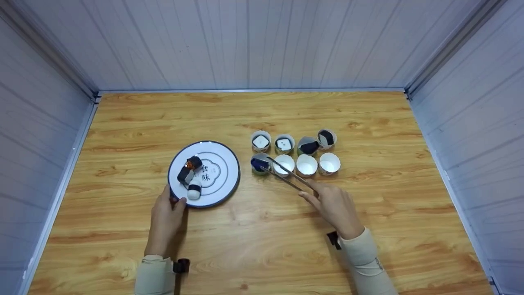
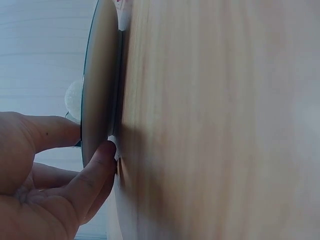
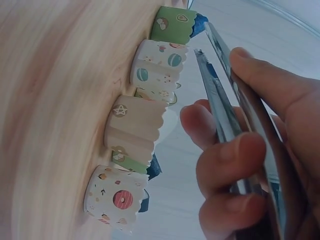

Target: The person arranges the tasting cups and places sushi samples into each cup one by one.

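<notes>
My left hand [image 1: 166, 217] grips the near-left rim of a white, blue-rimmed plate [image 1: 225, 180], thumb above and fingers beneath. On the plate lie sushi-like pieces: a dark one with orange [image 1: 194, 162], a black-and-white one [image 1: 186, 175] and a white one with a black band [image 1: 194, 191]. In my right hand [image 1: 337, 207] are metal tongs [image 3: 220, 105], their tips apart at the front-left paper cup [image 3: 170, 25]. That cup contains a dark blue piece [image 1: 258, 164]; whether the tips touch it, I cannot tell.
Several paper cups stand in two rows right of the plate. The back row contains black-and-white pieces [image 1: 260, 141] and a black one [image 1: 308, 148]. White insides show in the other front cups [image 1: 306, 165]. Pale panels [image 1: 245, 45] wall the wooden table [image 1: 254, 254] at back and sides.
</notes>
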Tool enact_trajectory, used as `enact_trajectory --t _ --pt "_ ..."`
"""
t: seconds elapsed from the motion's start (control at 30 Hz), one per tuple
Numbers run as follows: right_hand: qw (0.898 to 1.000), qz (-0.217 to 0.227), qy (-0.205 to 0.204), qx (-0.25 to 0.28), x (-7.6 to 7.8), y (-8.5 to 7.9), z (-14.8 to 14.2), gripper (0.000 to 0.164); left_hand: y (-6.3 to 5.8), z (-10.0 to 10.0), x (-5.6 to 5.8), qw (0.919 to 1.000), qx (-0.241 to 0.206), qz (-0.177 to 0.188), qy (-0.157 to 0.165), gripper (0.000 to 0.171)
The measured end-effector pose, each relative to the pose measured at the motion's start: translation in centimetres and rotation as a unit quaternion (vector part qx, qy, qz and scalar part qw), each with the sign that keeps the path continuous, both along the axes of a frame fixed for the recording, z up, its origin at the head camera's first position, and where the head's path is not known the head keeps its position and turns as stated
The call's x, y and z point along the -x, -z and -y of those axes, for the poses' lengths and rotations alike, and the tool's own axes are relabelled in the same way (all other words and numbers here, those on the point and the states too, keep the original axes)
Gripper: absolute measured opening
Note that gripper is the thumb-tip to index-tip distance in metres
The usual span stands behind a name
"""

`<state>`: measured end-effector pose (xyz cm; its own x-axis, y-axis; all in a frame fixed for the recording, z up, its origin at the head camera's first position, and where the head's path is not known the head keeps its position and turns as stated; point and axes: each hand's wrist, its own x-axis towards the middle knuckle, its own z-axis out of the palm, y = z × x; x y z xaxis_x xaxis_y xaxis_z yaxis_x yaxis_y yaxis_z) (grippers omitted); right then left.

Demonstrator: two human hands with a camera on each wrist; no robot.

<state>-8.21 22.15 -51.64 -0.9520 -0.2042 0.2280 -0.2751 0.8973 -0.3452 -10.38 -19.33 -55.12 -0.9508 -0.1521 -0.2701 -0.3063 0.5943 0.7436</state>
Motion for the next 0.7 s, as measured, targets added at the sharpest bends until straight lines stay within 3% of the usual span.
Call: enact_trajectory --t 0.27,0.7 --pt "0.999 -0.023 -0.022 0.003 0.2 -0.5 1.2 0.041 0.0 0.1 0.0 1.0000 -0.006 0.001 0.001 0.065" --pt "0.994 -0.034 -0.101 -0.013 1.5 -0.4 6.7 0.045 -0.2 0.0 0.0 1.0000 0.005 0.003 0.007 0.066"
